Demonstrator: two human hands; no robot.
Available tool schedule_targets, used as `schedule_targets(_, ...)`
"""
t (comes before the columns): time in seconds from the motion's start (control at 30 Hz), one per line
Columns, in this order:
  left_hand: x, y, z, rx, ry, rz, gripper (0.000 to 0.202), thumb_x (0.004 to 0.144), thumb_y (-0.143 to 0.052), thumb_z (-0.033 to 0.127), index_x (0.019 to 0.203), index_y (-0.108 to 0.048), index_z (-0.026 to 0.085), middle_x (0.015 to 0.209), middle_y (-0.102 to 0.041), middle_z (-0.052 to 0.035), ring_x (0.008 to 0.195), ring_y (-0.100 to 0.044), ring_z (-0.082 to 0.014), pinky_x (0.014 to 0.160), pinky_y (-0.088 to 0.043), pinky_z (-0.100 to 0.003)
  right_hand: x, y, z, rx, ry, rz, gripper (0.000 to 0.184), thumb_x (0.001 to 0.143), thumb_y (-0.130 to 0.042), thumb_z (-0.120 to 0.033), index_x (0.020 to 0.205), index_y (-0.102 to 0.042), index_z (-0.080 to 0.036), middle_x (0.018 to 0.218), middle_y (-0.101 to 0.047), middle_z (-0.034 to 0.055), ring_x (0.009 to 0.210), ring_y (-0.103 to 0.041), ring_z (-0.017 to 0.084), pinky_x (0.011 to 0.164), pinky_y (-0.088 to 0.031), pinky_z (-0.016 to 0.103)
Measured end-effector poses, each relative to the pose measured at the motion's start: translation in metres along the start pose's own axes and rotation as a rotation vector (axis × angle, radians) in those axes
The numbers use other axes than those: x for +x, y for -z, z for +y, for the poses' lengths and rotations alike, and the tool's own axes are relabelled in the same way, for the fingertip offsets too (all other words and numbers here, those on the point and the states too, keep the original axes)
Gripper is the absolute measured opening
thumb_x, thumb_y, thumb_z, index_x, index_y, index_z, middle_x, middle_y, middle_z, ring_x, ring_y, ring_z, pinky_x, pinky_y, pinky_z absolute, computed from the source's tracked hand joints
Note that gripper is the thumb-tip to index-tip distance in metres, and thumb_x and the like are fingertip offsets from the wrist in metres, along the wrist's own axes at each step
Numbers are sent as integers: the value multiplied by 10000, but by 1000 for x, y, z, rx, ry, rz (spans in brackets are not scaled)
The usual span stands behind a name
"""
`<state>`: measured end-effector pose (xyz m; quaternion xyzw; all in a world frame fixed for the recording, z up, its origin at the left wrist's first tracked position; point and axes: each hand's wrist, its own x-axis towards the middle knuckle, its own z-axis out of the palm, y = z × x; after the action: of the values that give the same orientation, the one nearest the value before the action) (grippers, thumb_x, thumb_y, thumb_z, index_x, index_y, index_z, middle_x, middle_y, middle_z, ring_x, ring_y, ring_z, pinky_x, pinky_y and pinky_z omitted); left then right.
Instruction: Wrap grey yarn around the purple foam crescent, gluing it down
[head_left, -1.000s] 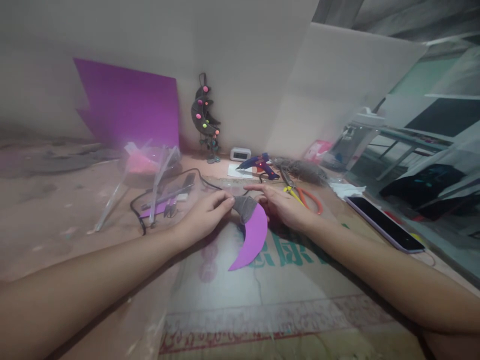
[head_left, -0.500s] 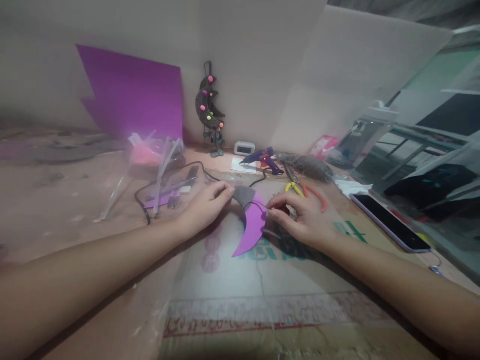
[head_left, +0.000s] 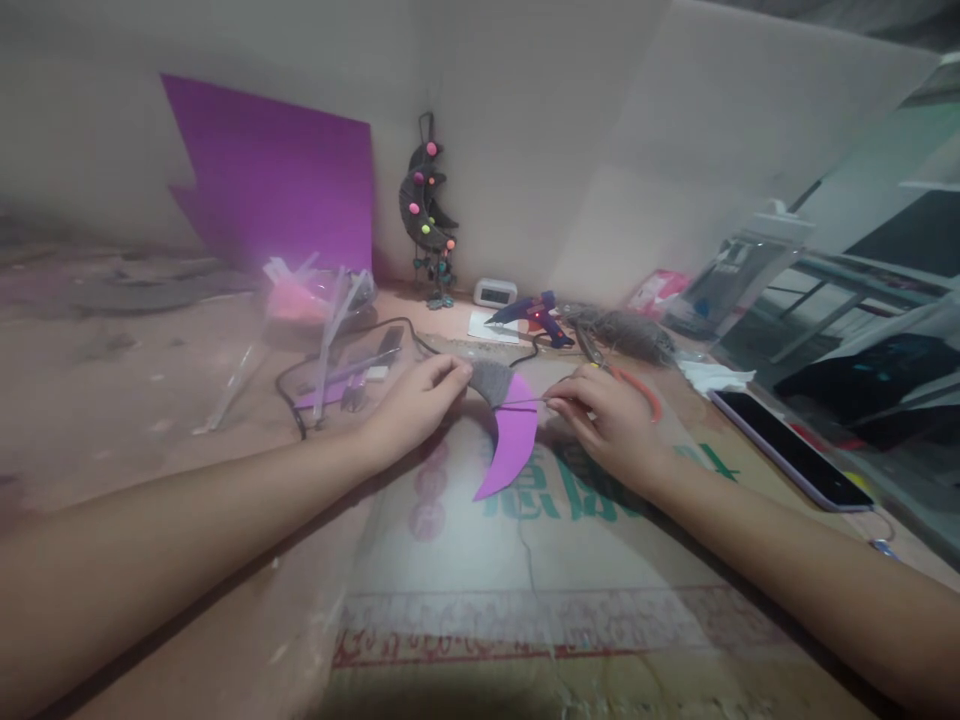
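A purple foam crescent [head_left: 516,440] is held above the cardboard, its upper part wrapped in grey yarn [head_left: 491,382]. My left hand [head_left: 431,400] pinches the wrapped upper end between thumb and fingers. Pinched in my right hand [head_left: 604,415] is a strand of the yarn, pulled taut from the crescent's right edge. The strand crosses the bare purple face just below the wrapped part. My left fingers cover the crescent's upper tip.
A glue gun [head_left: 536,315] lies behind my hands, near a white digital clock [head_left: 495,292] and pliers [head_left: 636,390]. A phone [head_left: 787,450] lies at right. A decorated dark crescent [head_left: 424,205] and purple sheet [head_left: 285,185] stand against the wall.
The yarn strand, looser and curved before, is now straight and taut across the crescent. My right hand has turned and shifted slightly right. The whole view has shifted a little.
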<state>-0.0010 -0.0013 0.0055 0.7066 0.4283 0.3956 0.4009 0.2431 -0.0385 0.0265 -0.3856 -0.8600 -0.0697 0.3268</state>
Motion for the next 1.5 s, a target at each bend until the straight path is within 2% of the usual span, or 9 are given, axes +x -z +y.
schedule_targets(0.1, 0, 0, 0, -4, 1, -10, 321, 925, -411, 426, 715, -474, 192, 624, -450, 29, 571, -441, -123, 549, -339, -254, -1, 5, -7, 50, 99, 4, 131, 934, -452, -181, 876, -567, -207, 720, -535, 35, 671, -516, 163, 600, -407, 295)
schedule_targets(0.23, 0, 0, 0, -1, -26, -7, 318, 924, -412, 431, 731, -490, 192, 638, -468, 23, 595, -455, -129, 563, -347, -259, -4, 9, -12, -15, 270, -19, 160, 903, -420, -159, 905, -573, -209, 755, -560, 52, 680, -514, 177, 613, -400, 323)
schedule_targets(0.3, 0, 0, 0, -1, -31, -4, 319, 922, -413, 432, 722, -486, 193, 633, -464, 22, 591, -451, -130, 560, -346, -261, -4, 8, -9, -39, 244, -31, 154, 898, -430, -171, 892, -579, -210, 759, -562, 53, 684, -514, 180, 617, -401, 328)
schedule_targets(0.53, -1, -1, 1, -1, -34, -56, 325, 926, -412, 426, 713, -484, 191, 627, -493, 20, 559, -442, -122, 531, -341, -257, -1, 0, 13, -1, -33, -34, 131, 927, -466, -220, 861, -578, -202, 814, -578, 67, 766, -548, 195, 700, -448, 342)
schedule_targets(0.63, -1, -1, 2, 16, -27, -82, 318, 925, -415, 428, 730, -494, 190, 634, -507, 19, 558, -441, -121, 532, -344, -258, -1, -2, 16, -11, -84, -53, 149, 933, -458, -213, 872, -592, -194, 852, -603, 80, 811, -569, 205, 727, -455, 350)
schedule_targets(0.9, -3, -2, 3, 10, -48, -223, 328, 928, -410, 431, 733, -510, 187, 673, -506, 15, 598, -449, -122, 556, -359, -263, -1, -6, 15, 22, -92, -60, 139, 931, -474, -196, 898, -608, -197, 862, -619, 68, 812, -584, 193, 724, -462, 332)
schedule_targets(1.37, -4, -1, 4, 35, -81, -328, 335, 931, -414, 440, 734, -484, 179, 707, -471, 21, 655, -452, -119, 615, -377, -257, -2, -8, 17, 24, -100, -61, 136, 920, -493, -191, 911, -629, -200, 857, -638, 54, 809, -607, 181, 726, -472, 318)
schedule_targets(1.43, -4, -1, 4, 33, -79, -320, 337, 933, -411, 443, 736, -485, 180, 702, -471, 21, 649, -451, -120, 601, -372, -253, -2, -10, 18, 37, -88, -56, 161, 923, -485, -198, 969, -639, -214, 962, -656, 69, 908, -621, 198, 789, -488, 343)
schedule_targets(1.5, -4, -1, 3, 21, -64, -287, 340, 934, -411, 447, 735, -483, 181, 679, -466, 24, 615, -436, -115, 565, -355, -247, -2, -10, 18, 58, -103, -46, 245, 915, -487, -199, 1123, -612, -234, 1183, -612, 92, 1044, -599, 219, 859, -491, 372)
